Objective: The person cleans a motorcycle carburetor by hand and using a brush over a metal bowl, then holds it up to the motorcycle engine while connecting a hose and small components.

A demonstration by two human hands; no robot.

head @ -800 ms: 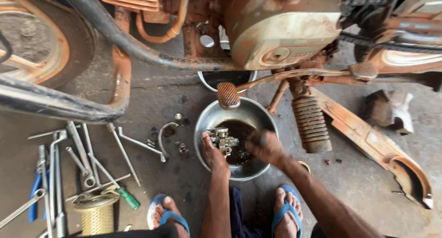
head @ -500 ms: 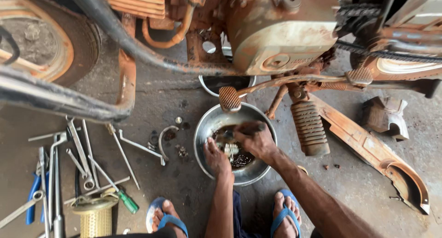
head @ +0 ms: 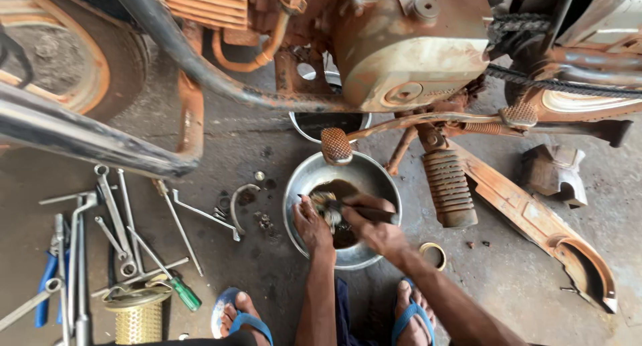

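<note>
A round metal bowl (head: 302, 179) with dark liquid stands on the concrete floor under a rusty motorcycle (head: 401, 45). My left hand (head: 311, 224) holds a small metal engine part (head: 326, 207) over the liquid at the bowl's left side. My right hand (head: 376, 234) grips a dark brush (head: 366, 213) and presses its end against that part. Both forearms reach in from the bottom edge.
Spanners, rods and a green-handled screwdriver (head: 179, 289) lie at left beside a brass mesh filter (head: 138, 316). A second bowl (head: 304, 124) sits behind. A footpeg (head: 448, 185), rusty frame piece (head: 542, 232), small ring (head: 433, 254) and my sandalled feet (head: 411, 316) surround the bowl.
My right hand, earlier inside the bowl and then raised over its far side, now lies across the bowl with the brush against the part. The view has closed in.
</note>
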